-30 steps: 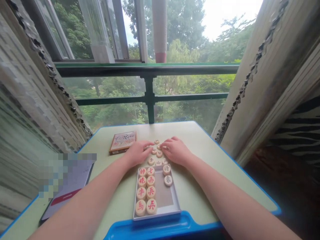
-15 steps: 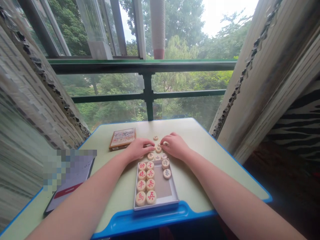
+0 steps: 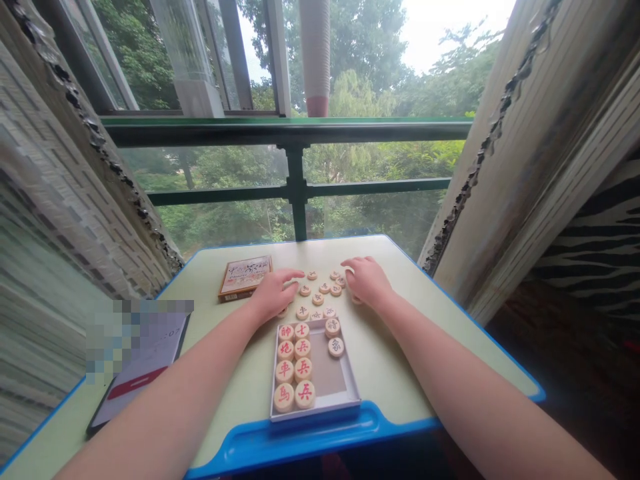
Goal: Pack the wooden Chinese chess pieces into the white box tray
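Several loose Chinese chess pieces with dark characters lie on the table between my hands, among them one piece [image 3: 318, 300] near the middle and another [image 3: 312, 275] farther back. My left hand [image 3: 275, 291] is open at their left, fingers apart, its fingertips beside a piece [image 3: 305, 290]. To their right, my right hand [image 3: 369, 280] is open too, fingers bent over the table edge of the group; a piece partly shows under it. Nearer me is a shallow white box tray [image 3: 356, 393]. Red pieces [image 3: 303, 369] fill two columns at its left; dark pieces [image 3: 335, 347] sit at its upper right.
The printed box lid [image 3: 245, 277] lies behind my left hand. A tablet-like device [image 3: 145, 373] is at the table's left side. The table [image 3: 400, 373] has a blue rim with a moulded groove [image 3: 300, 437] in front. Curtains and a railing surround it.
My hands have moved apart, the right one outward to the right and the left slightly left. Dark pieces that were hidden by the fingers now show between them.
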The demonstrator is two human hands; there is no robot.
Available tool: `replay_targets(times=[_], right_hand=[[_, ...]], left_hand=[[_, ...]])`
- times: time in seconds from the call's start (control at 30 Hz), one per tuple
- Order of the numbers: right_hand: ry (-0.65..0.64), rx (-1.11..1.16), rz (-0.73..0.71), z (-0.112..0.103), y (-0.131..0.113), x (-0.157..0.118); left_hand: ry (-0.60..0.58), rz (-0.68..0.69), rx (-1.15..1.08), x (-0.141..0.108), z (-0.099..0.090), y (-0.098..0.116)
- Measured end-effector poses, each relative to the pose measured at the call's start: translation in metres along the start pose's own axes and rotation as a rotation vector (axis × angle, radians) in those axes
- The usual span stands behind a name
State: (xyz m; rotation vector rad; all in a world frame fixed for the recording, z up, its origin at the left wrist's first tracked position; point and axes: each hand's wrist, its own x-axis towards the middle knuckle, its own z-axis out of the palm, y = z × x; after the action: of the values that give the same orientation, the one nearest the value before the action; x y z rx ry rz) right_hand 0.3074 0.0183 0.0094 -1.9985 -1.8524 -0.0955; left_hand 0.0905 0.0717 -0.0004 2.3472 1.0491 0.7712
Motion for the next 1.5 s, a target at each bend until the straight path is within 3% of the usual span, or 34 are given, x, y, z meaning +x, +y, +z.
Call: replay_targets(times=[0.07,0.33,0.67,0.87,1.0,1.13,1.2,1.37,1.5], right_hand=[[-0.033,-0.004,0.031,0.001,0.003,0.001],[-0.099,0.069,-0.108,0.005,-0.003,0.001],[-0.138,0.089,-0.19,0.008,0.0,0.0],[-0.106,0.079,-0.181,0.006,-0.003,-0.003],[-0.098,0.013,-0.091,-0.003,-0.003,-0.003],[-0.185,0.015,-0.024,-0.012,-0.002,-0.003],[-0.208,0.031,-0.044,-0.013,-0.001,-0.004],[-0.223,0.07,-0.13,-0.011,-0.002,-0.006],[-0.248,0.109,-0.175,-0.012,-0.005,-0.009]], left_hand=[[-0.018,0.015,0.025,0.003,0.001,0.001],[-0.201,0.13,0.103,0.012,0.006,0.009],[-0.1,0.088,0.176,0.009,0.003,0.006],[-0.117,0.062,0.221,0.01,0.007,0.001],[-0.035,0.018,0.259,0.01,0.001,0.002],[0.067,-0.05,0.374,0.008,-0.016,0.002],[0.031,-0.105,0.418,0.005,-0.026,0.002],[-0.196,-0.212,0.378,-0.006,-0.037,0.007],[-0.209,-0.193,0.341,-0.007,-0.033,0.009]])
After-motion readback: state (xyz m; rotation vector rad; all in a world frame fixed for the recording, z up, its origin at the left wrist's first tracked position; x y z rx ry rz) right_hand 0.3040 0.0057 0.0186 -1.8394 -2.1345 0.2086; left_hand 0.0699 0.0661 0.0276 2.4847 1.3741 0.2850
